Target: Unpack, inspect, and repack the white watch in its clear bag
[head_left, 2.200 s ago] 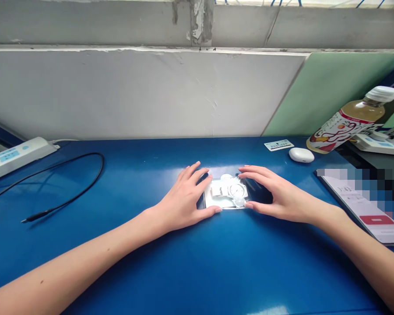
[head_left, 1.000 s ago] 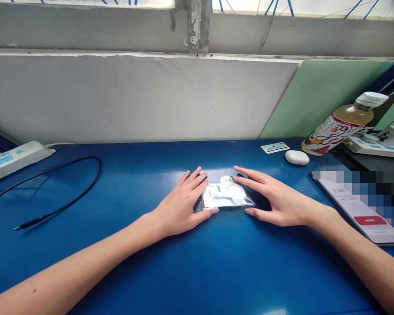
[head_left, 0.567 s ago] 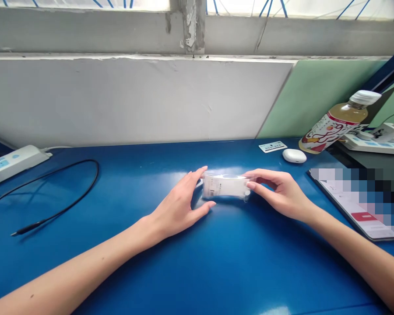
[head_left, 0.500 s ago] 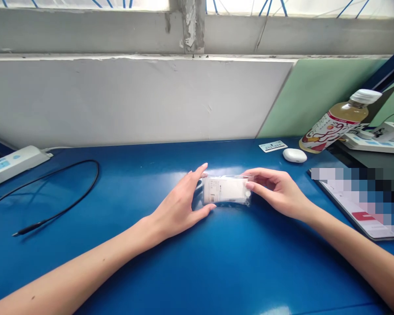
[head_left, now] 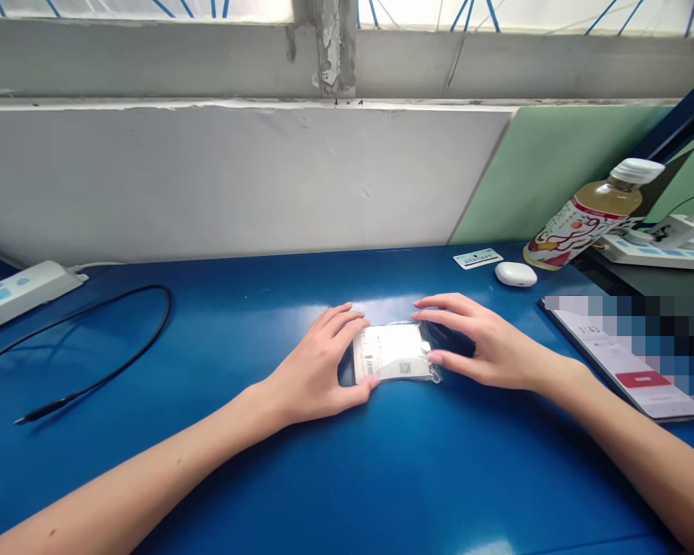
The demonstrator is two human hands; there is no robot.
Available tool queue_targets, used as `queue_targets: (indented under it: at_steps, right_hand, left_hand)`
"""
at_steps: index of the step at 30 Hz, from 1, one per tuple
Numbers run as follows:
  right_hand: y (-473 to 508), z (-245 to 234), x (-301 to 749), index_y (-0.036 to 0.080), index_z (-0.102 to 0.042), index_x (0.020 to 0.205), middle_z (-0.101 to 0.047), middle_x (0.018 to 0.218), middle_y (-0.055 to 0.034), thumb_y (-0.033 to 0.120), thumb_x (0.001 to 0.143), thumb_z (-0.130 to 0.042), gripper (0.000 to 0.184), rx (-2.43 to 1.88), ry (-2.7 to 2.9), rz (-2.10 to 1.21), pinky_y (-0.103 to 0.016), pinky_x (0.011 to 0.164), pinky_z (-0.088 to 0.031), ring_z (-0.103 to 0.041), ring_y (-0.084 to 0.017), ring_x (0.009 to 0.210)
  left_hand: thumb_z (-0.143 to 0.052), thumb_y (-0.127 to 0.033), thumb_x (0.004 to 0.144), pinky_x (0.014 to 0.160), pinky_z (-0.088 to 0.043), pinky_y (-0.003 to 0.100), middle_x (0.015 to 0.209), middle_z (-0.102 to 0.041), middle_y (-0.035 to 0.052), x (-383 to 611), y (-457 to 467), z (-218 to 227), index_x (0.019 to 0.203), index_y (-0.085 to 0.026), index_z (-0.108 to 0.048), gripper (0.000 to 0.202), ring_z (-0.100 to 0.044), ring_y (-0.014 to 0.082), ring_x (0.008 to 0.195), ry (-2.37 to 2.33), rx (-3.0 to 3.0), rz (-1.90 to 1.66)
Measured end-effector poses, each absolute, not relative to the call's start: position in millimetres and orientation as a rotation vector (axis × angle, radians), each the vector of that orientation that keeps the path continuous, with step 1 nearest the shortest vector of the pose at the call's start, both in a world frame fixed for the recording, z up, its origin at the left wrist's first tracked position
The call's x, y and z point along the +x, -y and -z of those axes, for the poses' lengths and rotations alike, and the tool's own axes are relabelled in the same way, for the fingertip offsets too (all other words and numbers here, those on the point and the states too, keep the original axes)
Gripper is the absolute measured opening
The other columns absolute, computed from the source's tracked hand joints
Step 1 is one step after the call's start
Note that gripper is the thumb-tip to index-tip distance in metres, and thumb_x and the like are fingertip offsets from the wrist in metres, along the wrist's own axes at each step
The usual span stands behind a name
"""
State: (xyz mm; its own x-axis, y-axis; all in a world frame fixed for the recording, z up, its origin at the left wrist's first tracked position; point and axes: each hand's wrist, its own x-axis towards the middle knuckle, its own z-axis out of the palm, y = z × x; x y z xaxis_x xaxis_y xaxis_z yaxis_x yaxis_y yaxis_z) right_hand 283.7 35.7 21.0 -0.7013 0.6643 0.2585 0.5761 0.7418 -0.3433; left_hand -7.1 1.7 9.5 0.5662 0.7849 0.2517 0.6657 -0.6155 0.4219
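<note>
A small clear plastic packet [head_left: 390, 351] with a white printed card or box inside lies flat on the blue table. Barcode-like marks and a square code show on its face, and a small round white piece sits near its right end. My left hand [head_left: 324, 362] spans the packet's left end, thumb at the near edge and fingertips at the far edge. At the right end, my right hand [head_left: 477, 339] is open, its thumb tip by the round piece and its fingers spread above the far corner.
On the blue table [head_left: 254, 486], a black cable [head_left: 162, 324] loops at left beside a white power strip [head_left: 28, 289]. To the right are a card [head_left: 477, 259], a white earbud case [head_left: 516, 274], a leaning drink bottle [head_left: 584, 220] and a phone [head_left: 641, 378].
The packet has gone from tilted up to lying flat, a little nearer to me. My right hand has loosened from its right end, while my left hand has closed in on the left end.
</note>
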Motion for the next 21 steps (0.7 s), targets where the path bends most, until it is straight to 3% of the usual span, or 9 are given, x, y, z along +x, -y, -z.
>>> queue_targets:
  at_steps: [4,21]
  right_hand:
    - [-35.7,-24.2,286.1,0.02,-0.052,0.142,-0.053,0.147,-0.016,0.049,0.086,-0.068,0.066,-0.916,2.682,-0.379,-0.054,0.109,-0.046,-0.047,-0.035,0.137]
    - [-34.8,-21.1,284.6,0.022,-0.06,0.137,-0.056,0.143,-0.0158,0.047,0.084,-0.071,0.06,-0.957,2.623,-0.456,-0.055,0.107,-0.047,-0.048,-0.037,0.136]
  left_hand:
    - [-0.068,-0.042,0.084,0.116,-0.038,0.055,0.144,-0.051,0.019,-7.3,-1.6,-8.4,0.138,-0.01,-0.05,0.065,-0.034,0.0369,0.144,-1.221,2.53,-0.556]
    - [-0.065,-0.051,0.085,0.115,-0.037,0.058,0.148,-0.047,0.0192,-7.5,-1.0,-7.4,0.14,-0.014,-0.053,0.067,-0.028,0.0417,0.147,-1.273,2.55,-0.468]
